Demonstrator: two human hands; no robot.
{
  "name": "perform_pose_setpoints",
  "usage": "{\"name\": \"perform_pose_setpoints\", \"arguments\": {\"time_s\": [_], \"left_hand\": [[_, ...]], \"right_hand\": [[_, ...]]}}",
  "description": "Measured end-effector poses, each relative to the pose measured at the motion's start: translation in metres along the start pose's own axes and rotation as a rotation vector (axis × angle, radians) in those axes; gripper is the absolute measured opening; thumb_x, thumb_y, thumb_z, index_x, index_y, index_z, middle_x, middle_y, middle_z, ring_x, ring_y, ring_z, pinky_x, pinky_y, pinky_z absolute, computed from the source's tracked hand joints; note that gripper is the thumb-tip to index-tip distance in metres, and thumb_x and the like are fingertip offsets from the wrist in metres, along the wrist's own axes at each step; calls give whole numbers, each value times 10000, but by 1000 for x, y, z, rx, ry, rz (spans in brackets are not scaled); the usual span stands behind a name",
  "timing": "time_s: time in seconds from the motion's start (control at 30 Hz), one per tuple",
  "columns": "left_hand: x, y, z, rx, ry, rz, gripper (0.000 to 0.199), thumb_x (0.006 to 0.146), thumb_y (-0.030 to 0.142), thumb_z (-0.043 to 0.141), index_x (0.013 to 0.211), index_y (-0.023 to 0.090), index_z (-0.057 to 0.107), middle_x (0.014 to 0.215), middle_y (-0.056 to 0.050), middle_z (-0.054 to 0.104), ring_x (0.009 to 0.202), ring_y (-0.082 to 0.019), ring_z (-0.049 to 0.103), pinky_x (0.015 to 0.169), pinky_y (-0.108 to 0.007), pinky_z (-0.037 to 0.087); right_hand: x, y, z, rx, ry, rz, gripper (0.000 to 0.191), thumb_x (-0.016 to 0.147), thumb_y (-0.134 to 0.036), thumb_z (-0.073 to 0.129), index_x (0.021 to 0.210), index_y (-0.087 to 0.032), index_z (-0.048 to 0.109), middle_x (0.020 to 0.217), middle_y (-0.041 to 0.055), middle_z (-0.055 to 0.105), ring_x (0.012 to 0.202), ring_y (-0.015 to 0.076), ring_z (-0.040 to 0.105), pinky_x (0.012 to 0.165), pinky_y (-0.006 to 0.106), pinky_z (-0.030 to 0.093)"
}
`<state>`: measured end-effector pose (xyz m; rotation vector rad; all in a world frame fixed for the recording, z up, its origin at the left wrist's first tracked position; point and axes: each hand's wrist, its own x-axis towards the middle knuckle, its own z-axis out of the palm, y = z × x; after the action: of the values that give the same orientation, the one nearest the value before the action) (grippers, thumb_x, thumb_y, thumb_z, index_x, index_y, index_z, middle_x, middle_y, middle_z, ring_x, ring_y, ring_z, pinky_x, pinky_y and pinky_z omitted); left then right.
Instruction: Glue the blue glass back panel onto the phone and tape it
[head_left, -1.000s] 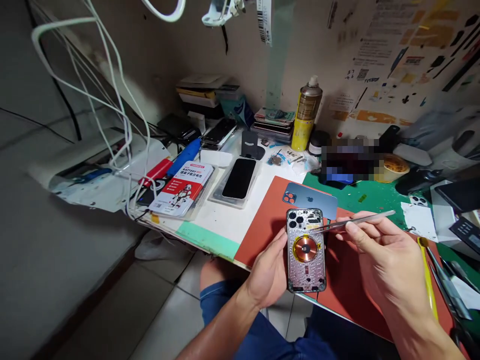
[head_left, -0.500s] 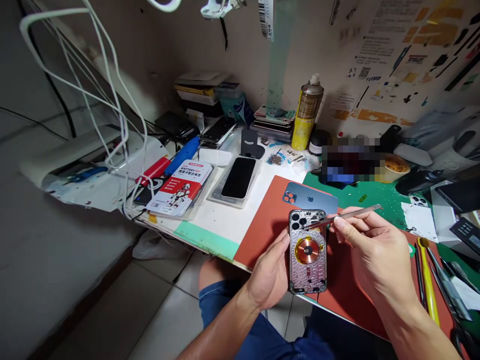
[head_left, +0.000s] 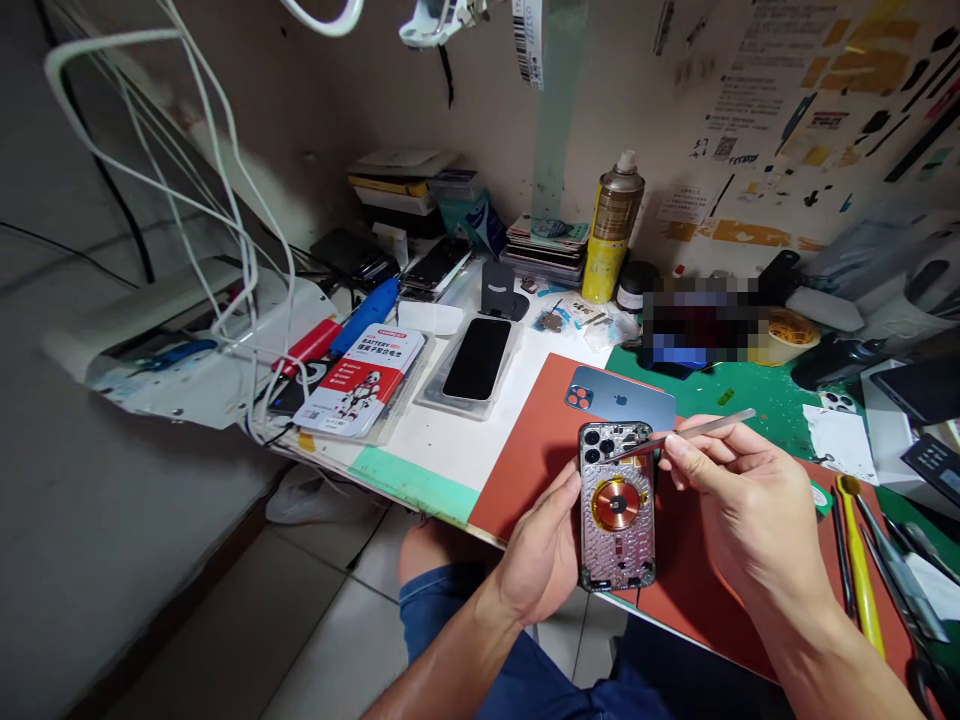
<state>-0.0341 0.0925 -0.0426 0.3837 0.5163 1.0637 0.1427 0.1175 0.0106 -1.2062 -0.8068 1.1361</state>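
Observation:
An opened phone (head_left: 617,550) with its inner side showing, a copper coil at its middle and camera lenses at top left, is gripped along its left edge by my left hand (head_left: 541,550). My right hand (head_left: 739,485) pinches a thin metal tool (head_left: 701,427), whose tip lies over the upper part of the phone, just right of the lenses. Just behind the phone a blue back cover (head_left: 634,400) rests on the red-brown mat (head_left: 517,460).
Left of the mat are a black-screened phone (head_left: 478,358) on a clear case and a battery package (head_left: 360,380). A yellow spray can (head_left: 611,230) stands behind. Yellow-handled (head_left: 861,570) and metal tools lie at the right, on a green mat (head_left: 675,375) and the red-brown one.
The view has shifted very slightly. Both hands, the opened phone and the metal tool keep nearly the same places.

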Motion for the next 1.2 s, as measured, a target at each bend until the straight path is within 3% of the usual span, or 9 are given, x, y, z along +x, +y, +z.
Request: {"name": "perform_pose_setpoints", "arguments": {"time_s": [0.43, 0.7, 1.2], "left_hand": [[-1, -1, -2, 0, 39, -11, 391, 1070, 391, 644, 1406, 217, 741, 1512, -102, 704, 1568, -322, 491, 1359, -506, 276], [0, 1, 0, -11, 9, -14, 389, 1066, 393, 654, 1402, 220, 747, 1469, -108, 728, 1510, -320, 556, 1346, -497, 305], [-2, -2, -1, 18, -50, 2, 420, 1107, 353, 570, 1494, 244, 692, 1528, -92, 697, 1546, -304, 522, 1352, -500, 296]], "right_hand": [[2, -3, -7, 170, 54, 120, 346, 667, -321, 1046, 877, -192, 803, 814, 43, 763, 688, 148, 658, 580, 251, 548], [-6, 5, -7, 64, 60, -21, 338, 756, -364, 1019, 961, -208, 799, 864, 35, 782, 730, 154, 709, 657, 262, 584], [-10, 9, -5, 23, 62, -29, 305, 797, -343, 998, 1015, -234, 815, 1007, 65, 831, 858, 185, 776, 751, 272, 628]]}}
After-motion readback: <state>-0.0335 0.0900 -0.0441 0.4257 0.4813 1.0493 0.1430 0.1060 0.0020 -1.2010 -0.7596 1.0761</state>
